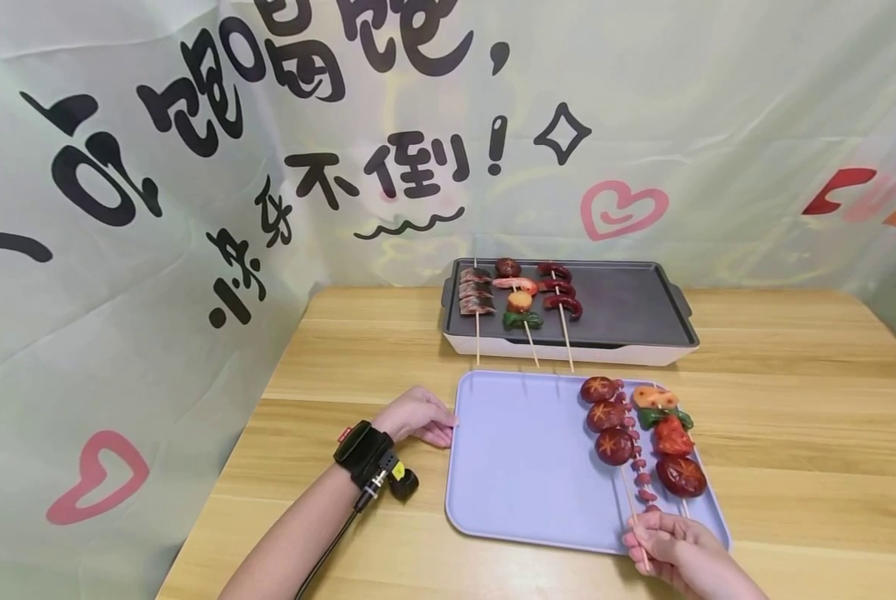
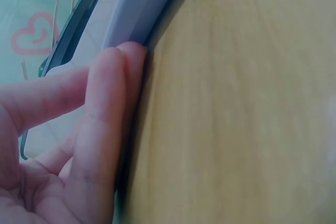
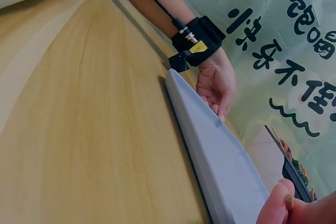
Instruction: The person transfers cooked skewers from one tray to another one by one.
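Note:
A lavender tray (image 1: 523, 467) lies on the table, and my left hand (image 1: 420, 417) pinches its left rim between thumb and fingers. In the left wrist view the fingertips (image 2: 107, 61) meet the tray's edge close over the wood. My right hand (image 1: 676, 546) grips the lower stick of a mushroom skewer (image 1: 614, 447) with three scored brown caps, at the tray's right front. Beside that runs a skewer of small reddish pieces (image 1: 640, 479), its lower end hidden by the hand. Farthest right lies a mixed skewer (image 1: 674, 437) with orange, green and red pieces and a mushroom cap.
Behind the tray stands a grill pan (image 1: 628, 300) with a dark plate and pale base. On its left half are a fish-slice skewer (image 1: 478, 292), a mixed skewer (image 1: 519, 302) and one of dark red curved pieces (image 1: 558, 287). A printed cloth (image 1: 417, 108) hangs behind the wooden table.

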`<action>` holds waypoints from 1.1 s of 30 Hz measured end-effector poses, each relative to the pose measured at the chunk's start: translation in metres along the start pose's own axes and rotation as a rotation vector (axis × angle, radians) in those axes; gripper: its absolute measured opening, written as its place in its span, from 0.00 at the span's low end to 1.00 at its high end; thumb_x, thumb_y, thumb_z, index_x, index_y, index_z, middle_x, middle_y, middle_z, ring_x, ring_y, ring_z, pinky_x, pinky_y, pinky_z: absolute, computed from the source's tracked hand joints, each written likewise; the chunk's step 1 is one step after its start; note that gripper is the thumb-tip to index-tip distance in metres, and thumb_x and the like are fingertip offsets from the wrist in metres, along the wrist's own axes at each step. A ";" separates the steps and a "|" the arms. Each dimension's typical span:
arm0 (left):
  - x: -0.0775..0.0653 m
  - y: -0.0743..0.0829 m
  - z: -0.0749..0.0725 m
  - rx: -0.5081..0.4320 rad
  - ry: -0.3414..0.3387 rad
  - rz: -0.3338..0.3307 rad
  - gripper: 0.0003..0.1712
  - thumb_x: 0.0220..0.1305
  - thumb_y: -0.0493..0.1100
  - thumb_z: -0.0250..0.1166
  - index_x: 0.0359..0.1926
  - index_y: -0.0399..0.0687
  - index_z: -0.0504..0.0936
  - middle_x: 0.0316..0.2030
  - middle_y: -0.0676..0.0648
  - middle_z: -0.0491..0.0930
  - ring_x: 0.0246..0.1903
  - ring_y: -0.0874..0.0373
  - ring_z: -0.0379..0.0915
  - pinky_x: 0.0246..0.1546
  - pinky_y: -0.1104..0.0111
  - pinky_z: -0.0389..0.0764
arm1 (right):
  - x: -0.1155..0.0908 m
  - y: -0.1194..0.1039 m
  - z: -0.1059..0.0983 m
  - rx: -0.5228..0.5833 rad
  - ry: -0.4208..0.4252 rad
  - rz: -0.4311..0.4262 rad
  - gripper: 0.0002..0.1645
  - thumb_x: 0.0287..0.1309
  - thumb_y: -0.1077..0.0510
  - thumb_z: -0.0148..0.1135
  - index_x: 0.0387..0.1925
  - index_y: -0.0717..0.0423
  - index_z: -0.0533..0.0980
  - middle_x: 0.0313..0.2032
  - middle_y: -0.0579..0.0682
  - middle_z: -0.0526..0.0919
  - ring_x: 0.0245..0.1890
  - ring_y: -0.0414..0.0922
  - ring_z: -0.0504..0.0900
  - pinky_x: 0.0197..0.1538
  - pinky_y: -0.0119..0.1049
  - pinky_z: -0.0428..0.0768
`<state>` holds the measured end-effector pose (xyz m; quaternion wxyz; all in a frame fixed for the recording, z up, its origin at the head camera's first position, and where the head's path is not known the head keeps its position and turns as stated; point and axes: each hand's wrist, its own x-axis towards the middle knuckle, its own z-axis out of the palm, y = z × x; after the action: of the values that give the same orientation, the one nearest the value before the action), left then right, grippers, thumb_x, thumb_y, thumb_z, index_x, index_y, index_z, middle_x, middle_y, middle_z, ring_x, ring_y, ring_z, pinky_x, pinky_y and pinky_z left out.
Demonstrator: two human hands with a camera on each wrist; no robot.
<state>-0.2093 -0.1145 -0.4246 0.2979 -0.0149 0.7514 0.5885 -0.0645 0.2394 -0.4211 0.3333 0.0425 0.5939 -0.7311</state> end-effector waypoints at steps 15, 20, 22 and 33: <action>0.000 0.001 0.000 -0.017 -0.003 -0.004 0.08 0.56 0.30 0.61 0.35 0.25 0.78 0.18 0.43 0.80 0.16 0.58 0.78 0.25 0.68 0.85 | 0.001 -0.004 0.004 -0.134 0.079 -0.024 0.09 0.63 0.71 0.41 0.40 0.74 0.67 0.33 0.48 0.81 0.31 0.39 0.78 0.37 0.30 0.83; 0.001 0.000 0.000 -0.010 -0.008 0.002 0.08 0.55 0.31 0.62 0.34 0.26 0.78 0.19 0.42 0.80 0.17 0.58 0.78 0.25 0.68 0.85 | 0.001 -0.005 0.008 -0.257 0.171 -0.026 0.10 0.61 0.70 0.44 0.39 0.78 0.66 0.30 0.51 0.81 0.29 0.41 0.79 0.34 0.30 0.84; 0.001 0.000 0.000 -0.007 -0.010 0.006 0.08 0.55 0.31 0.62 0.34 0.26 0.78 0.19 0.42 0.80 0.17 0.58 0.78 0.25 0.68 0.85 | 0.001 -0.006 0.011 -0.312 0.222 -0.025 0.10 0.60 0.69 0.47 0.39 0.78 0.67 0.28 0.52 0.82 0.28 0.41 0.80 0.33 0.31 0.84; -0.001 0.000 -0.001 -0.018 -0.014 0.003 0.07 0.55 0.31 0.62 0.33 0.26 0.78 0.19 0.42 0.80 0.16 0.58 0.78 0.25 0.69 0.85 | 0.009 -0.011 0.023 -0.796 0.474 0.028 0.09 0.58 0.62 0.56 0.31 0.66 0.77 0.18 0.48 0.76 0.21 0.42 0.73 0.22 0.29 0.77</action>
<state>-0.2094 -0.1156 -0.4241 0.3020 -0.0126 0.7441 0.5958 -0.0692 0.2158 -0.4093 0.1887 0.0850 0.8875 -0.4116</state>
